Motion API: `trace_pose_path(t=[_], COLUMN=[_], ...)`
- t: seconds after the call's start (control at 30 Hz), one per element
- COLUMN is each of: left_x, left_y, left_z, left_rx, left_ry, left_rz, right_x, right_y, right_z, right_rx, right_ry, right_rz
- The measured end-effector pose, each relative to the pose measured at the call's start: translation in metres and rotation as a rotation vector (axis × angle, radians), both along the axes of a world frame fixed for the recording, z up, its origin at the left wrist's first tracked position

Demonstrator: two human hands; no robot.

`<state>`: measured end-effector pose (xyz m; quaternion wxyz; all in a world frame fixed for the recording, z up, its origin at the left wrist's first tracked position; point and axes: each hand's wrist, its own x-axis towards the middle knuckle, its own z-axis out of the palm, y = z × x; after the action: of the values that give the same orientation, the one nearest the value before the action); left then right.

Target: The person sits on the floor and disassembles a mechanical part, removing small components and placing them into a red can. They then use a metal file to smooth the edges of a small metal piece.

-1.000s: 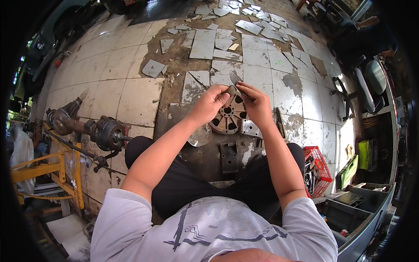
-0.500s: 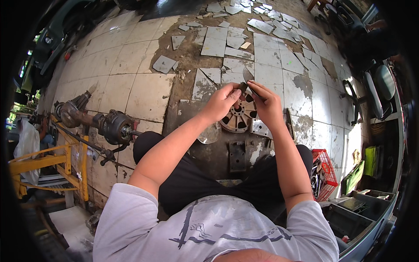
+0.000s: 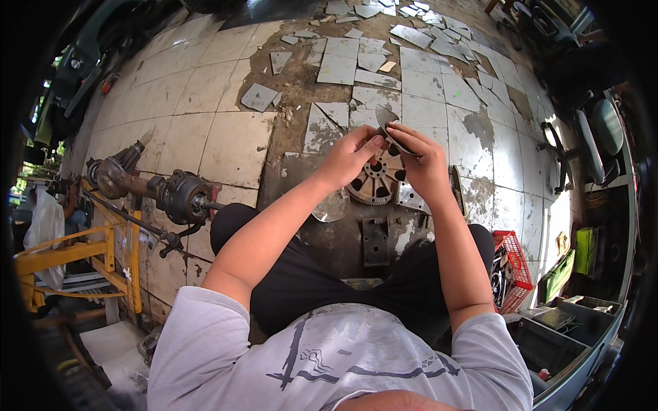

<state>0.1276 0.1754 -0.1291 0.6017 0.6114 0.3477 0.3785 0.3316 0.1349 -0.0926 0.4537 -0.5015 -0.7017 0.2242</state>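
Note:
A thin, curved dark-grey sheet [image 3: 386, 118] is held up between my two hands in front of me. My left hand [image 3: 354, 157] is closed, thumb and fingers pinching its lower left side. Along the sheet's right side, my right hand [image 3: 423, 159] is closed with fingers bent over the edge. Whether it is one piece or several layers I cannot tell. Just beyond and below the hands lies a toothed flywheel [image 3: 370, 190] on the floor, partly covered by them. A pale metal plate [image 3: 412, 198] lies beside it, and a dark drilled metal block [image 3: 375, 241] sits nearer me.
An axle assembly [image 3: 179, 196] and a yellow metal stand [image 3: 113, 250] are at left. At right are a red basket [image 3: 513, 264] of tools, a brush [image 3: 458, 193] and an open grey toolbox [image 3: 562, 335]. Broken tiles [image 3: 336, 68] litter the far floor.
The sheet has turned slightly between the hands, and more of its curved face now shows. My right fingers have shifted along it; the view has moved a little.

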Motion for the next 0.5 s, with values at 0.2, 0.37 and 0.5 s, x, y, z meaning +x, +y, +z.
trace_pose_path(t=[0.2, 0.37, 0.5], left_x=[-0.001, -0.003, -0.004], left_y=[0.001, 0.001, -0.001], left_z=[0.002, 0.002, 0.007], left_rx=[0.008, 0.004, -0.042], left_ry=[0.009, -0.003, -0.005], left_rz=[0.001, -0.008, -0.025], right_x=[0.0, -0.002, 0.002], right_y=[0.002, 0.008, 0.0], right_z=[0.002, -0.011, 0.003], right_rx=[0.062, -0.027, 0.097], right_ry=[0.04, 0.069, 0.038], right_rz=[-0.026, -0.084, 0.054])
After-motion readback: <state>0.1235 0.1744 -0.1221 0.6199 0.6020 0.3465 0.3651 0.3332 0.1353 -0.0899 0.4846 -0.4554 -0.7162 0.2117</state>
